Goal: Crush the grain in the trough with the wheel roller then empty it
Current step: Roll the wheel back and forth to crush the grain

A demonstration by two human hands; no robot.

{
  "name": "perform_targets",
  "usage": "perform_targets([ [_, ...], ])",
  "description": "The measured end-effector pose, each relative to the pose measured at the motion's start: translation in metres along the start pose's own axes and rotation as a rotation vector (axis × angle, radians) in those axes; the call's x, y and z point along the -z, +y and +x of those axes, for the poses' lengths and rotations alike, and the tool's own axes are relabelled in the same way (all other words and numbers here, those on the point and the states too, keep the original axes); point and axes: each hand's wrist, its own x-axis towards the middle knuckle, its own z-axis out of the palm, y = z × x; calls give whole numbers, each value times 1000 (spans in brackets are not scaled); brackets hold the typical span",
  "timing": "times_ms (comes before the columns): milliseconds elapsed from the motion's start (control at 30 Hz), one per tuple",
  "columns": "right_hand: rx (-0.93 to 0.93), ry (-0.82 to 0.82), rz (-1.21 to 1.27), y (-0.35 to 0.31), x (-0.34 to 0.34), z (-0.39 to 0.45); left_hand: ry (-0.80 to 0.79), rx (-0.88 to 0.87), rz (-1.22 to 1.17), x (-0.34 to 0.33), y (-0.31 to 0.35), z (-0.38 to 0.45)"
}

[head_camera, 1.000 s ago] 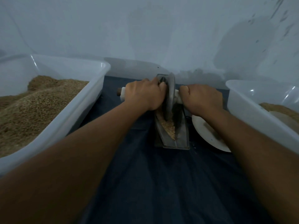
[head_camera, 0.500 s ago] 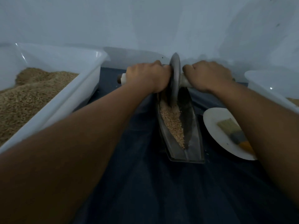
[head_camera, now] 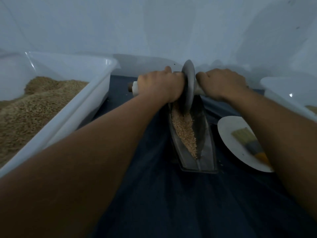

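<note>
Left hand [head_camera: 159,86] and right hand [head_camera: 221,84] clamped on the handle either side of the wheel roller [head_camera: 187,86], wheel standing in the grain [head_camera: 184,131] at the trough's [head_camera: 205,145] far end

grey wheel roller [head_camera: 188,86] | tan grain [head_camera: 184,130] | navy cloth [head_camera: 171,200] | white plate [head_camera: 228,133]

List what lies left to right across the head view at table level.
Large grain tub → left hand → wheel roller → right hand → white plate with brush → right tub.
</note>
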Motion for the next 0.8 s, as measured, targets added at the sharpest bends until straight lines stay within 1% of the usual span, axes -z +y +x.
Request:
perform_targets([
  [67,58,-41,-14,5,-1,-16,28,-42,42,1,7,-3],
  [167,160,81,-39,7,-9,-41,61,-49,41,-2,12,-8],
  [233,115,120,-16,2,-9,-50,77,10,-11,-4,8,-16],
  [267,73,113,-22,0,-8,-52,88,32,-31,-4,6,-20],
  [333,-13,136,6,-4,-7,-56,104,36,-31,-5,5,-31],
  [400,-69,201,83,-8,-4,-67,126,20,-8,-3,6,-43],
  [533,-47,226,102,-13,-1,-93,190,-28,40,1,11,-60],
  [633,-2,269,95,-15,2,-110,183,-50,55,7,14,-69],
  [800,49,281,58,-17,7,-123,182,-65,71,18,14,-86],
])
